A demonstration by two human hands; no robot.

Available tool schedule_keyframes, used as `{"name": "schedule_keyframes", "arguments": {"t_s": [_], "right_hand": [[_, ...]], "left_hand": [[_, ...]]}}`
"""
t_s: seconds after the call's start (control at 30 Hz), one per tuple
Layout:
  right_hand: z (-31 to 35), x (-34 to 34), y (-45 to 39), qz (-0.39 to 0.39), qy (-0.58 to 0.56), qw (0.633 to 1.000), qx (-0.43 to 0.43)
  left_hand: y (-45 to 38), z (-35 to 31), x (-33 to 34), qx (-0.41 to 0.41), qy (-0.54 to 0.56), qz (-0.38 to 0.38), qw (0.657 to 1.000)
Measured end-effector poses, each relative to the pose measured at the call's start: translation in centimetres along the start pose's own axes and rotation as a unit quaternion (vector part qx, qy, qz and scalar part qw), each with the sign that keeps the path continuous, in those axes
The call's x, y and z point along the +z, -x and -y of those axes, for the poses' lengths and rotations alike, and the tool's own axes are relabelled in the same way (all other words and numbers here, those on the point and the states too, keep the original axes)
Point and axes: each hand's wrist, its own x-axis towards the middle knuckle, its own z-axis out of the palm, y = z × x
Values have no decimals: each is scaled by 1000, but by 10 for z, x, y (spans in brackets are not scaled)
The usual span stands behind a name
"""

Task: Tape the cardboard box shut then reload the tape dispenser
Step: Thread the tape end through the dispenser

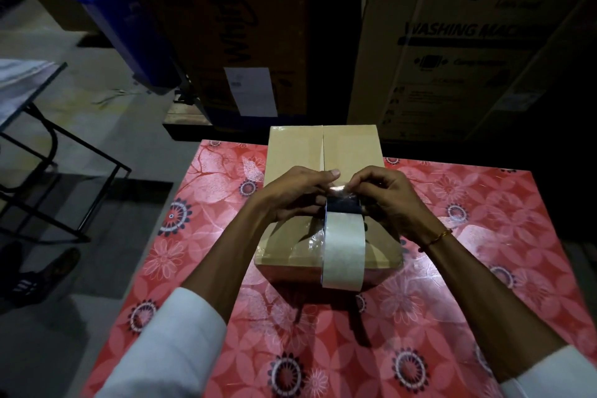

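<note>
A small cardboard box (297, 152) lies on the red flowered table (484, 236), its two top flaps closed with the middle seam bare at the far half. Over its near half I hold a tape dispenser (343, 207) with a pale tape roll (344, 252) facing me. My left hand (290, 194) grips the dispenser's left side, thumb stretched over the seam. My right hand (387, 194) pinches the shiny loose tape end (339, 188) at the dispenser's front. Clear tape (311, 241) glints on the box's near edge.
Large cartons stand behind the table: a dark one (245, 42) and a washing-machine box (452, 52). A blue bin (113, 10) leans at the back left. A black folding table frame (48, 152) and someone's sandalled foot (42, 271) are on the floor at left.
</note>
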Motion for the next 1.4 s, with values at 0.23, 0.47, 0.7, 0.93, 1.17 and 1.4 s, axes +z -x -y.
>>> {"name": "schedule_keyframes", "arguments": {"t_s": [0.23, 0.47, 0.7, 0.93, 1.17, 1.4], "right_hand": [[0, 3, 2, -11, 12, 1000, -14], [-1, 8, 1, -36, 28, 999, -23], [0, 10, 3, -47, 59, 997, -33], [0, 9, 3, -42, 45, 998, -24], [-1, 7, 2, -31, 28, 999, -25], [-1, 2, 0, 1, 0, 1000, -2]], "left_hand": [[-2, 2, 0, 7, -10, -13, 1000], [0, 3, 2, 7, 4, -19, 1000], [-1, 6, 2, 10, -23, -32, 999], [-1, 6, 1, 16, 0, -20, 1000], [-2, 5, 2, 15, 1, -20, 1000], [-5, 7, 4, 16, -15, -38, 999]]}}
